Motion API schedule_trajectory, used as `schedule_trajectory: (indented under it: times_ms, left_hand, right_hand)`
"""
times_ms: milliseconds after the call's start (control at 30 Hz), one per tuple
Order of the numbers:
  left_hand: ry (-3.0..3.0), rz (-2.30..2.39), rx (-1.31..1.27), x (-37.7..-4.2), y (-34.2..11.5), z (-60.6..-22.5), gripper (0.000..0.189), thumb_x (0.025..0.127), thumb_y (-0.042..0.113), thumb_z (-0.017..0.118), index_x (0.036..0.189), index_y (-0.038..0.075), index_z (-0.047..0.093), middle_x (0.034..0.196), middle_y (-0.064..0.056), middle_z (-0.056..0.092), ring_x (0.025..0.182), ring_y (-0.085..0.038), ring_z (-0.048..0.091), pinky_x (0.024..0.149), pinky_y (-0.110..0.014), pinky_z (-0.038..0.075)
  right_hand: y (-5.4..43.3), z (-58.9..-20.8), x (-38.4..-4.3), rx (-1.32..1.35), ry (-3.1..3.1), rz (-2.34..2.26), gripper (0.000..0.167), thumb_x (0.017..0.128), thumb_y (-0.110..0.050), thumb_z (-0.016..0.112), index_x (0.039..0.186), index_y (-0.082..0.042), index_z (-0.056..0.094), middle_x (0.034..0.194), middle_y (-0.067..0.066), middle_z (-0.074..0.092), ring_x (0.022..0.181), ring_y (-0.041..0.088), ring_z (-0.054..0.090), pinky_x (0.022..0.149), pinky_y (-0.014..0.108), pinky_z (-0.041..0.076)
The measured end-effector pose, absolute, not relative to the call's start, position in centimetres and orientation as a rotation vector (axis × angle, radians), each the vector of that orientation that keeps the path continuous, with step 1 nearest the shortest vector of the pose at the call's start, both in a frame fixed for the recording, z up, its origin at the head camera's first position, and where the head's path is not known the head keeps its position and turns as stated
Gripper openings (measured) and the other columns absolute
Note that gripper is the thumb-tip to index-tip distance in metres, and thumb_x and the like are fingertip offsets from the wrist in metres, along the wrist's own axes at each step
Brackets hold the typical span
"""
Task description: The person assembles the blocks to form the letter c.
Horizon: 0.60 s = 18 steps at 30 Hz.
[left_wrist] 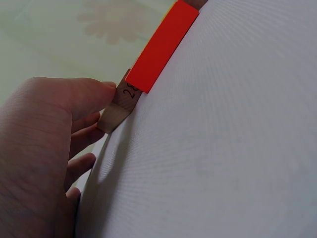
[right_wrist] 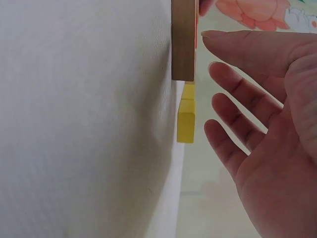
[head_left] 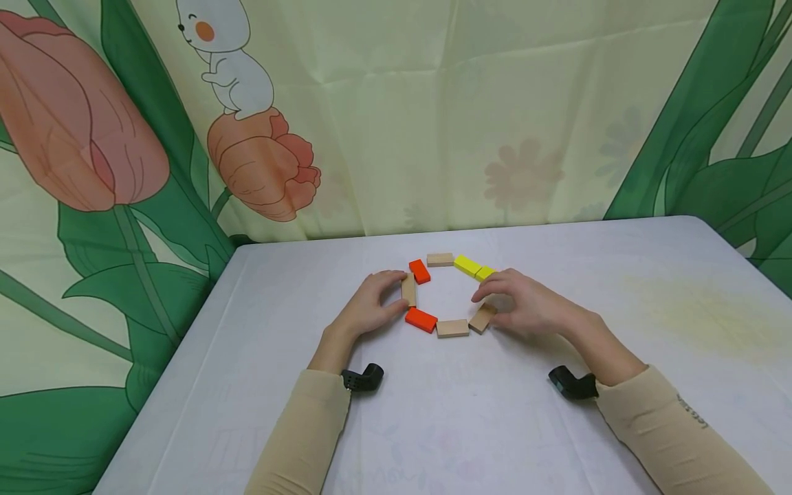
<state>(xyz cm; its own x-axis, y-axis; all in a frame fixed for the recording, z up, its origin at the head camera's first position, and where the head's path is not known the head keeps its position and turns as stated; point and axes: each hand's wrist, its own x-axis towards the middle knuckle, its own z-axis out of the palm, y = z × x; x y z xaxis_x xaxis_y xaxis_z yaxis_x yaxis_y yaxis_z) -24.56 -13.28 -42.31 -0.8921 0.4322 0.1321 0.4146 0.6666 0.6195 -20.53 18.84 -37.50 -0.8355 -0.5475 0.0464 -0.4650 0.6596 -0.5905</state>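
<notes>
Several flat domino-like blocks form a ring on the table. At its left side my left hand (head_left: 370, 304) pinches a plain wooden block (head_left: 408, 290) between thumb and fingers. Dark marks like a number show on that wooden block (left_wrist: 123, 99) in the left wrist view, beside a red block (left_wrist: 162, 47). My right hand (head_left: 529, 302) hovers at the ring's right side with fingers loosely bent and spread. Its thumb tip is beside a slanted wooden block (head_left: 482, 317); in the right wrist view a gap shows between the thumb (right_wrist: 237, 47) and the wooden block (right_wrist: 183, 42).
Two yellow blocks (head_left: 467, 265) lie end to end at the ring's far right. A wooden block (head_left: 440, 260) and a red block (head_left: 419, 271) lie at the back, another red block (head_left: 421, 320) and a wooden block (head_left: 453, 328) in front. A white cloth covers the table (head_left: 458, 426).
</notes>
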Motion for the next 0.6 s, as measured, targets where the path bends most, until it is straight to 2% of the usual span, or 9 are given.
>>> schedule_trajectory:
  times_ms: [233,600]
  left_hand:
    - [2.84,1.042,0.735,-24.7,-13.4,-42.3,0.056,0.093,0.028,0.066,0.146,0.014,0.054,0.15,-0.004,0.05,0.142,-0.023,0.038,0.121,-0.044,0.019]
    - [2.842,1.028,0.718,-24.6,-13.3,-42.2,0.057,0.094,0.028,0.067,0.147,0.014,0.053,0.15,-0.004,0.049,0.142,-0.023,0.038,0.119,-0.044,0.025]
  right_hand:
    - [19.4,-37.3,-21.0,-0.859,2.772,-0.957,0.031,0.086,-0.001,0.074,0.116,-0.011,0.073,0.124,0.006,0.063,0.124,0.034,0.049,0.105,0.057,0.04]
    - [20.1,-37.4,-21.8,-0.801,2.85,-0.965,0.03,0.087,-0.002,0.072,0.117,-0.005,0.071,0.124,0.013,0.063,0.122,0.037,0.05,0.104,0.058,0.04]
